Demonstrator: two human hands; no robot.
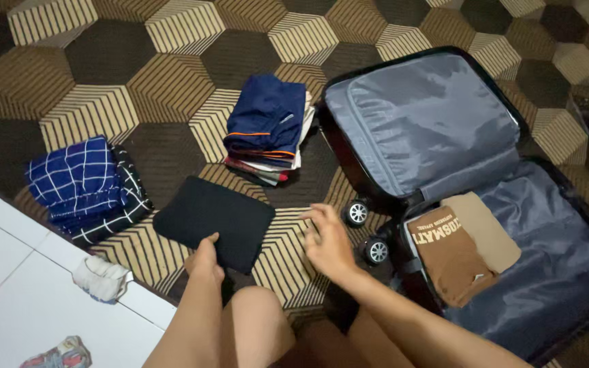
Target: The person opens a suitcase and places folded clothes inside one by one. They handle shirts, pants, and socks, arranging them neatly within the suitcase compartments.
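a single head-worn camera looks steeply down and forward from close above the person's knees onto the patterned carpet (pixel 172 75), with the open suitcase (pixel 444 116) toward two o'clock and folded clothes at eleven.

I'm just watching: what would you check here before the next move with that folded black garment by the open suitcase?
1. Left hand on the black garment: ok, fingers rest on its near edge.
2. Firm grasp on it: cannot tell, the garment lies flat on the carpet.
3. Right hand free: ok, it is open and holds nothing.
4. Suitcase open: ok, both halves lie spread out.
5. Room inside: ok, only the brown clothes lie in the near half.
6. Other piles out of the way: ok, the navy stack and the checked pile sit apart from the garment.
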